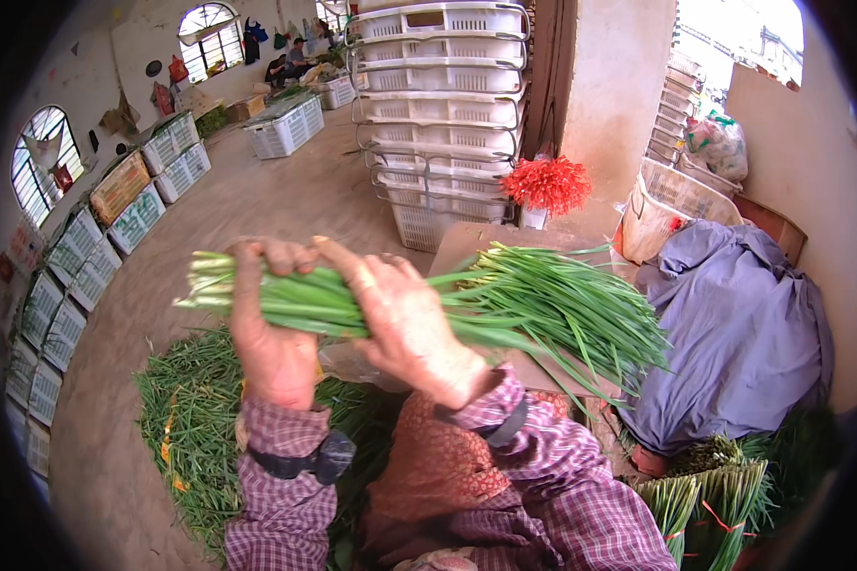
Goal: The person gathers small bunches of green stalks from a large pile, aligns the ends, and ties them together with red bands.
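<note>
Both hands hold one bunch of long green leafy stalks, which look like garlic chives (pixel 314 292), above the floor and the near side of a small table (pixel 464 246). My left hand (pixel 275 321) is closed round the bunch near its pale cut ends, which point left. My right hand (pixel 414 321) grips the same bunch farther along, its index finger stretched towards the left hand. The leaf tips trail right over the table. A loose pile of similar green stalks (pixel 571 307) lies on the tabletop beside them.
A heap of green leaves (pixel 186 428) covers the floor at lower left. Tied bunches (pixel 714 507) stand at lower right, below a grey-purple cloth (pixel 743 335). Stacked white crates (pixel 443 114) and red ties (pixel 546 185) are beyond the table. Two people sit far back.
</note>
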A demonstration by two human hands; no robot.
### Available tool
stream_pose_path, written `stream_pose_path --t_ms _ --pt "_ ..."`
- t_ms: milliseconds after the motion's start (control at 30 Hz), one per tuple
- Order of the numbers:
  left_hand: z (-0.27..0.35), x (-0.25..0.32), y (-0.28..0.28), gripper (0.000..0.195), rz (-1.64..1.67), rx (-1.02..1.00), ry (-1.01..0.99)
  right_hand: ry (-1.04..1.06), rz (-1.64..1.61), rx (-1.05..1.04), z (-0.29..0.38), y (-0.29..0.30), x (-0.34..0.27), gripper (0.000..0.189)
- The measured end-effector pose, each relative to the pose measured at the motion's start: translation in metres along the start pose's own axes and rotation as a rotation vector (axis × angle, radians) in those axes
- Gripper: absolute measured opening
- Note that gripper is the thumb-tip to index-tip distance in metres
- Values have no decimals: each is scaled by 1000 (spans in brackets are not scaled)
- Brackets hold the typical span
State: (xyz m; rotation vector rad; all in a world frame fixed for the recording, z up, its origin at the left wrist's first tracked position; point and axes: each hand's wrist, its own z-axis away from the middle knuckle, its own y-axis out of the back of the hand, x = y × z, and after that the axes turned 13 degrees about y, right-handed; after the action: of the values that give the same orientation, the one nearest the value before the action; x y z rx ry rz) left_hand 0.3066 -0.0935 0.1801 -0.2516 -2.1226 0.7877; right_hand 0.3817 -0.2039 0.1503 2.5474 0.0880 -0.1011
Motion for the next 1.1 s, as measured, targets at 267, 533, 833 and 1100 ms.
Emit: stream_pose_path --t_ms 267,533,833,1100 --pt "-60 -107 0 56 -22 -9 307 -238 479 -229 74 143 100 61" --pt "-10 -219 49 80 -1246 -430 121 -619 381 -524 156 128 213 54" --pt "-23 -265 33 109 -1612 -891 -31 -559 242 -554 204 75 247 84" --pt "-52 -289 36 115 -1785 -906 -155 -309 325 -545 201 45 209 71"
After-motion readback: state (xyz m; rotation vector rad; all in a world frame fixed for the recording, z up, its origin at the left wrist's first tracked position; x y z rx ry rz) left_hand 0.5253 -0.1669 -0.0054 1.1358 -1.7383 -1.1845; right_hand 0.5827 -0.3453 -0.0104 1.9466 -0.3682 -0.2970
